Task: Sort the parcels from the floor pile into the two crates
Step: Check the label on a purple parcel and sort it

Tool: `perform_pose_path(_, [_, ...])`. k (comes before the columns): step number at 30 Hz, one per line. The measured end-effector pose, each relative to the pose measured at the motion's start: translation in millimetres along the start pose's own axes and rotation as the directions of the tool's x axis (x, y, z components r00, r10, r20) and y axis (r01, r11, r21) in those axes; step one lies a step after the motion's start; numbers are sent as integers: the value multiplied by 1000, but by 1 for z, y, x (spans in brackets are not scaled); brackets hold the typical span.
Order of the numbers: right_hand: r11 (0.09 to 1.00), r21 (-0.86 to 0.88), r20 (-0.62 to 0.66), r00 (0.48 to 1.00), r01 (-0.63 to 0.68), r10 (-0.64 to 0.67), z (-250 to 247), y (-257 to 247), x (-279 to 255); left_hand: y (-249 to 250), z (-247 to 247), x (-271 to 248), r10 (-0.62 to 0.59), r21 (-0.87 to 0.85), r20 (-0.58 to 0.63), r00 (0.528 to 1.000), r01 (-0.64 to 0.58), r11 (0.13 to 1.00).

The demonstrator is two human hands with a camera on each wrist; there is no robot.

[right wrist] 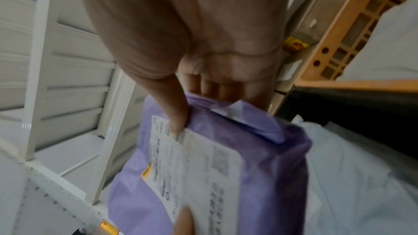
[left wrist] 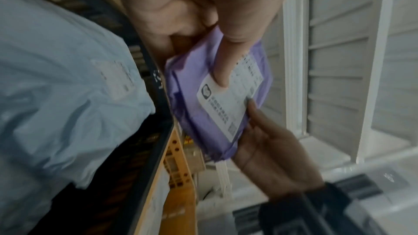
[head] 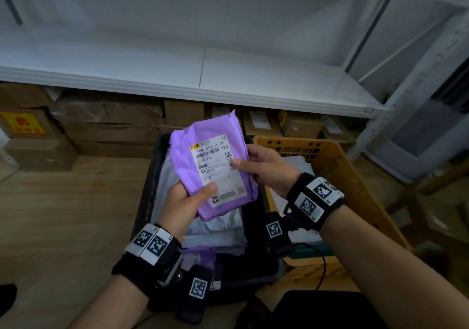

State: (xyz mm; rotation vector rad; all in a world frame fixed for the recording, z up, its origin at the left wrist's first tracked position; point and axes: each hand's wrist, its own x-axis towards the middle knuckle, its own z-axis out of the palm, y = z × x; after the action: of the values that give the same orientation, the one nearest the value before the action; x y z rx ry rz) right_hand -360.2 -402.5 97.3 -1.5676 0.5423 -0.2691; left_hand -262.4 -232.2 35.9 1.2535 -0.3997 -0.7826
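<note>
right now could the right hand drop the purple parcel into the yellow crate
Probably yes: the right hand grips the purple parcel beside the open-topped yellow crate, but the left hand also holds it.

Wooden floor [head: 63, 214] carries everything. Black crate [head: 149, 189] sits at center, grey mailers inside. Yellow crate [head: 337, 166] touches it at 3 o'clock, pale mailers inside. Brown cardboard boxes [head: 109, 125] stacked at 10 to 1 o'clock, tucked under a white shelf [head: 253, 75]. One box at 9 o'clock bears a yellow sticker [head: 22, 123]. More boxes at 3 o'clock, blurred.
</note>
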Motion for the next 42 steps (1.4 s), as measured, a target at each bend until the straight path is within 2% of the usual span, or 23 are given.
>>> perform_pose_path(3, [986,-147,-89,992,77,-91,-44,-7,-12,-30,22,2,-43,132,79,996,32,991])
perform_pose_path(6, [950,-306,-228,965,58,-132,-104,-4,-29,-69,41,4,-157,367,199,967,75,927])
perform_pose_path(8, [886,-462,-301,946,-31,-124,-143,7,-43,-90,57,6,-268,554,249,931,90,828])
perform_pose_path(11, [668,-697,-394,917,-259,-56,-197,34,-60,-105,90,12,-354,744,322,878,-3,668])
perform_pose_path(13, [564,-718,-514,857,-408,-34,-229,53,-69,-109,113,16,-416,811,352,838,-52,582])
perform_pose_path(15, [557,-634,-654,757,-537,-15,-258,69,-76,-112,130,17,-489,881,321,811,-66,468])
perform_pose_path(18, [552,-473,-799,598,-687,61,-289,82,-80,-113,140,18,-498,927,274,823,-87,366])
perform_pose_path(20, [469,-460,-827,556,-754,82,-301,89,-79,-112,139,17,-493,930,269,828,-90,357])
perform_pose_path(21, [430,-481,-820,565,-764,87,-304,91,-77,-112,137,16,-488,925,269,831,-81,372])
perform_pose_path(22, [407,-519,-795,599,-752,92,-306,92,-74,-112,136,14,-481,916,270,834,-69,394])
perform_pose_path(24, [407,-632,-676,726,-659,126,-305,86,-65,-113,134,13,-480,903,262,837,-37,429])
perform_pose_path(26, [407,-766,-428,867,-498,255,-299,74,-54,-115,134,13,-488,900,244,838,-8,436])
perform_pose_path(27, [416,-799,-294,886,-433,358,-291,68,-49,-116,134,14,-488,903,235,841,-2,430])
perform_pose_path(29, [467,-784,-78,812,-408,579,-267,65,-39,-118,134,15,-476,912,218,852,-4,411])
perform_pose_path(31, [460,-818,46,756,-346,652,-238,81,-31,-120,134,15,-474,919,204,856,-1,394])
perform_pose_path(33, [393,-891,97,751,-227,654,-208,106,-25,-119,135,14,-487,925,199,850,2,381])
perform_pose_path(35, [349,-922,129,716,-169,686,-183,123,-22,-118,135,14,-495,928,201,845,-2,373])
perform_pose_path(40, [388,-893,180,609,-228,772,-171,124,-20,-115,137,15,-498,932,192,846,3,363])
perform_pose_path(42, [353,-915,185,572,-197,799,-168,121,-19,-113,137,14,-510,931,189,839,11,365])
